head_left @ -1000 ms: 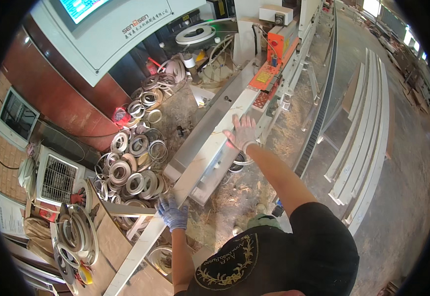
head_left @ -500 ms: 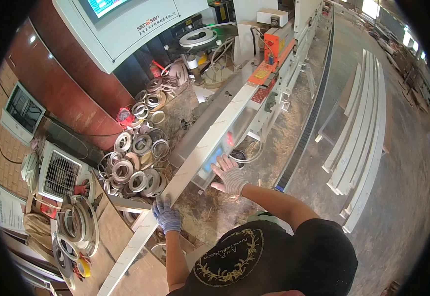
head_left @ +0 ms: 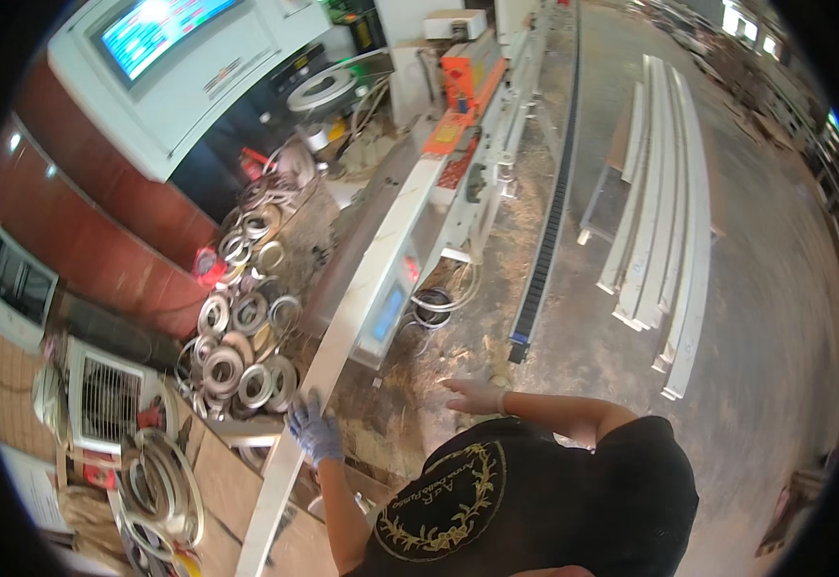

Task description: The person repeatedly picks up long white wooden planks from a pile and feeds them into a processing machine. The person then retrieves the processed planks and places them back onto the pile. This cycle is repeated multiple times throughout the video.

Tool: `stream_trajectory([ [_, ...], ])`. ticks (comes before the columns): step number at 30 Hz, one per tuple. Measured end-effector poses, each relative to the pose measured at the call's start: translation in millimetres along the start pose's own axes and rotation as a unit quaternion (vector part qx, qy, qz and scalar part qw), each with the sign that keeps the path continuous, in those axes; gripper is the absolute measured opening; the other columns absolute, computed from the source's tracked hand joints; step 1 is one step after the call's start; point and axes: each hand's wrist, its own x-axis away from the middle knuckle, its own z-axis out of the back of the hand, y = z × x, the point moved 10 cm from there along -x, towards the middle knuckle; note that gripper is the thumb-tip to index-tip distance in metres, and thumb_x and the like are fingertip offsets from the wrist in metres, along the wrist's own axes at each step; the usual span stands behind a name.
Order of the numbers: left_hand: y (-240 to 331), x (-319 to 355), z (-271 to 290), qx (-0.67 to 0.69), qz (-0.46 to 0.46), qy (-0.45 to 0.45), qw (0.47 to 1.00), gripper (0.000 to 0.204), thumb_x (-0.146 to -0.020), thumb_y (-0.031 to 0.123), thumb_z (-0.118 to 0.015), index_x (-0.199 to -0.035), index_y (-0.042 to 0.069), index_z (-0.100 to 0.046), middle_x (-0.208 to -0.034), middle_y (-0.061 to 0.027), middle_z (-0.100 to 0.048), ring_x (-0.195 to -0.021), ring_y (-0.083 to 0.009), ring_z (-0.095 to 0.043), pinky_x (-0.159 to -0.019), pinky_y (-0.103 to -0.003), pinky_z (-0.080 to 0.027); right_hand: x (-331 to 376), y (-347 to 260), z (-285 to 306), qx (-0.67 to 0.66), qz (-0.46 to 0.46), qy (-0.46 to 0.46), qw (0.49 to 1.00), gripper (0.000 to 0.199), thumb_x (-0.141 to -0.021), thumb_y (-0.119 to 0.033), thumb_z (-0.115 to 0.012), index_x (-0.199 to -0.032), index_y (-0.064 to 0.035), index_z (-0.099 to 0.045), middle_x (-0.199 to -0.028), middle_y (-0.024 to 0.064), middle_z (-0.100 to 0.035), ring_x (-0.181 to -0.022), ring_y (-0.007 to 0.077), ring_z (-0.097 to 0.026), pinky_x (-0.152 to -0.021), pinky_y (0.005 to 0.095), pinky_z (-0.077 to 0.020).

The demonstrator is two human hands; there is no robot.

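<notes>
Resting on the long white board (head_left: 341,337), my gloved left hand (head_left: 315,435) lies over its near stretch, fingers extended and only slightly spread; whether the thumb hooks under the edge, I cannot tell. My right hand (head_left: 474,395) is well apart, to the right of the board, with its fingers stretched out and nothing visible in them (the palm side is hidden). The board slants away from me, its far part reaching an orange machine head (head_left: 460,87) and its near part passing over a brown tabletop (head_left: 219,471). Left of the board lies a heap of coiled strips (head_left: 219,370), many of the rolls overlapping. Farther off on that same side of the board, a lit screen (head_left: 165,34) sits in a white cabinet (head_left: 169,120). Right of the board runs a narrow dark track (head_left: 552,231), and farther right lie long white strips (head_left: 655,221), side by side.
</notes>
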Motion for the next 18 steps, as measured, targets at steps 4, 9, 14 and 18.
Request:
stream_trajectory([
  [4, 4, 1, 10, 0.007, 0.013, -0.009, 1.0, 0.055, -0.084, 0.029, -0.059, -0.137, 0.02, -0.048, -0.144, -0.0179, -0.04, -0.134, -0.038, -0.033, -0.114, -0.05, -0.021, 32, 29, -1, -0.03, -0.073, 0.016, 0.997, 0.056, -0.09, -0.044, -0.054, -0.13, -0.0061, -0.05, -0.123, 0.0214, -0.059, -0.115, 0.0362, -0.055, -0.097, 0.0409, -0.0423],
  [9, 1, 4, 8, 0.014, 0.014, -0.007, 1.0, 0.057, -0.084, 0.027, -0.06, -0.138, 0.02, -0.046, -0.141, -0.0184, -0.04, -0.132, -0.0381, -0.033, -0.115, -0.05, -0.018, 46, 49, -21, 0.036, -0.025, 0.001, 0.999, 0.051, -0.091, -0.044, -0.051, -0.124, -0.0054, -0.056, -0.119, 0.021, -0.06, -0.112, 0.0366, -0.057, -0.095, 0.0415, -0.0439],
  [14, -7, 10, 6, 0.014, 0.018, -0.005, 1.0, 0.056, -0.083, 0.025, -0.058, -0.138, 0.022, -0.047, -0.143, -0.0189, -0.039, -0.134, -0.037, -0.033, -0.114, -0.05, -0.019, 50, 35, -18, -0.002, -0.068, -0.007, 0.998, 0.05, -0.092, -0.044, -0.049, -0.122, -0.005, -0.057, -0.116, 0.0206, -0.06, -0.11, 0.0371, -0.056, -0.096, 0.0422, -0.0428],
  [18, -5, 9, 10, 0.011, 0.01, 0.004, 1.0, 0.053, -0.084, 0.024, -0.057, -0.137, 0.022, -0.049, -0.141, -0.0194, -0.04, -0.133, -0.0372, -0.034, -0.114, -0.05, -0.019, 46, 30, -19, 0.007, -0.059, -0.015, 0.998, 0.05, -0.092, -0.044, -0.049, -0.121, -0.0051, -0.057, -0.116, 0.0208, -0.06, -0.11, 0.0373, -0.056, -0.096, 0.042, -0.0426],
])
